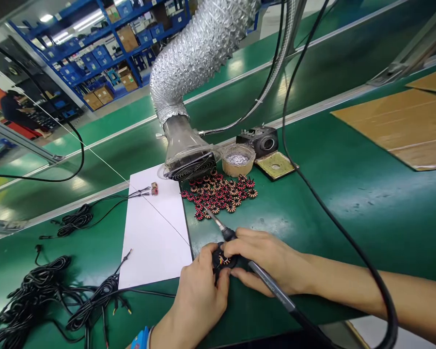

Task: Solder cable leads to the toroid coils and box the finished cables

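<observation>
Our L hand (pixel 198 303) pinches a small wound toroid coil (pixel 223 260) w/ black lead, just right of the white paper sheet (pixel 154 232). Our R hand (pixel 265 259) grips a soldering iron (pixel 272 283) penwise, fingers right by the coil. Coil looks light, stiff; fine wires seem fragile, so we'd hold by the core edge, not leads. Pile of similar toroids (pixel 218 194) sits off sheet's top R corner.

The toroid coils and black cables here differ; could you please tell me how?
The toroid coils are small rings wound in red and copper; the black cables are long, flexible leads. The coils form one heap; the cables lie in looped bundles. Both rest on the green bench mat.
</observation>
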Action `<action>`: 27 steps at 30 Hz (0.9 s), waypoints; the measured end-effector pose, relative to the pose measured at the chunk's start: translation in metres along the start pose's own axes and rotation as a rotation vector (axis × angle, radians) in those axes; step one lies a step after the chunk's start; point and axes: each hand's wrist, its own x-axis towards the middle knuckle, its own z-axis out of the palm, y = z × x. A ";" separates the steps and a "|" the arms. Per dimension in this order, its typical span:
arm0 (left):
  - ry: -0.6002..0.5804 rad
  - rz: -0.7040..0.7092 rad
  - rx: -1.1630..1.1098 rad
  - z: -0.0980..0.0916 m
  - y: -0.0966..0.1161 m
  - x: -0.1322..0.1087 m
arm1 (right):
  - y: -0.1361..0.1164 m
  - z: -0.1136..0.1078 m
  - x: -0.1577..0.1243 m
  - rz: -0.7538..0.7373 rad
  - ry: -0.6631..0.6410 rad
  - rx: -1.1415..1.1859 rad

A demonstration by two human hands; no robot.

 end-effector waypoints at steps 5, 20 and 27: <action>-0.017 0.003 0.026 -0.003 0.002 0.000 | 0.006 0.008 0.002 -0.020 0.010 0.061; -0.076 -0.038 -0.491 -0.035 0.009 -0.006 | 0.009 0.007 0.010 0.026 0.260 0.208; 0.005 0.011 -0.437 -0.064 0.013 0.002 | -0.003 0.006 0.035 0.143 0.170 0.508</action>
